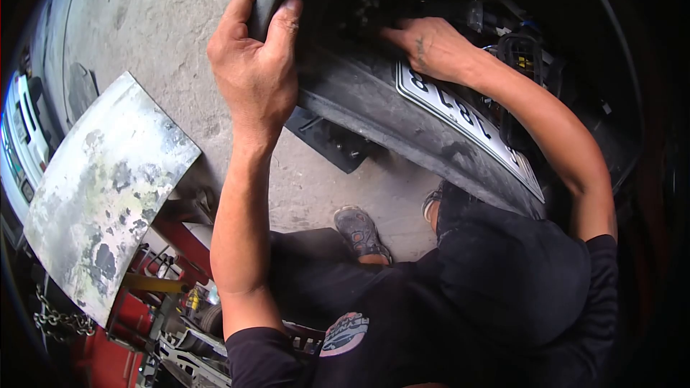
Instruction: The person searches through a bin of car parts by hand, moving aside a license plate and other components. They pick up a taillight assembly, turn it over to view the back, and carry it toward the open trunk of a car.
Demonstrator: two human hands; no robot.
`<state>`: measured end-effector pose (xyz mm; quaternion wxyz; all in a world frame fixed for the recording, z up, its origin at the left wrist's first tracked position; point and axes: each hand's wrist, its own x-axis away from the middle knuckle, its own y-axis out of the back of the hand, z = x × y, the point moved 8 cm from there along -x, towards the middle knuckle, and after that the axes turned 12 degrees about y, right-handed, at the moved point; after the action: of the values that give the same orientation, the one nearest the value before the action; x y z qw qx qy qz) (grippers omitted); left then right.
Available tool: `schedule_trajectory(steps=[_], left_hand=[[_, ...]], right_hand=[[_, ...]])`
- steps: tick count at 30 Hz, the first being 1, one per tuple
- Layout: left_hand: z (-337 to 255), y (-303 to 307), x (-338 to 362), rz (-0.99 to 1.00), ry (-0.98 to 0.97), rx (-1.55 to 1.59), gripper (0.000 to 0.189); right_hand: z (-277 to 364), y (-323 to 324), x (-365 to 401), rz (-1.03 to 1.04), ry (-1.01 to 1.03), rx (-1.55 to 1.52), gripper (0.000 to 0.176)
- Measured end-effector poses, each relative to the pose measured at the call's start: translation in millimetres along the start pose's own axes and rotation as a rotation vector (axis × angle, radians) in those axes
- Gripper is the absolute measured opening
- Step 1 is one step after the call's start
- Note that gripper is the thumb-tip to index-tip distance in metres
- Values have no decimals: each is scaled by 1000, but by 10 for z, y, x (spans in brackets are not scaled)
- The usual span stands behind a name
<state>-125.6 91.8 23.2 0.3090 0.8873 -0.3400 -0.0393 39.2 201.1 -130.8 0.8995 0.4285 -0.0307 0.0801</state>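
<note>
My left hand (pixel 255 65) is wrapped round the upper left edge of a large dark, trough-shaped box (pixel 345 111), thumb on the near side. Deep inside it, my right hand (pixel 431 47) has its fingers curled down among small pale pieces (pixel 377 7) in the shadow. The fingertips and whatever they grip are too dark to make out. Just below the right hand, a white number plate (pixel 467 122) with black digits lies slanted along the box's inner wall. Dark parts with a black mesh piece (pixel 519 54) lie beside my right forearm.
A curved panel with patchy, worn paint (pixel 111 194) stands at the left. Below it are red metal equipment (pixel 122 330), a yellow bar (pixel 154 283) and a chain (pixel 65 316). A dark flat piece (pixel 327 140) lies on the concrete floor (pixel 180 21) near my shoe (pixel 359 233).
</note>
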Motion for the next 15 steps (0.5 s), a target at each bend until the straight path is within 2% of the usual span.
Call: schedule_trajectory(steps=[5,8,10,12,15], left_hand=[[-20,3,13,-10,9,-23,41],[0,3,-2,0,20,-1,41],[-12,3,0,-4,17,-13,41],[-17,10,2,-10,11,-27,40],[-21,8,-8,-1,-4,-7,40]], right_hand=[[25,81,-120,-5,86,94,60],[-187,102,-82,-5,27,173,56],[-290,129,-3,-45,-40,171,64],[-227,126,47,-79,-30,185,62],[14,-25,-2,-22,112,198,66]])
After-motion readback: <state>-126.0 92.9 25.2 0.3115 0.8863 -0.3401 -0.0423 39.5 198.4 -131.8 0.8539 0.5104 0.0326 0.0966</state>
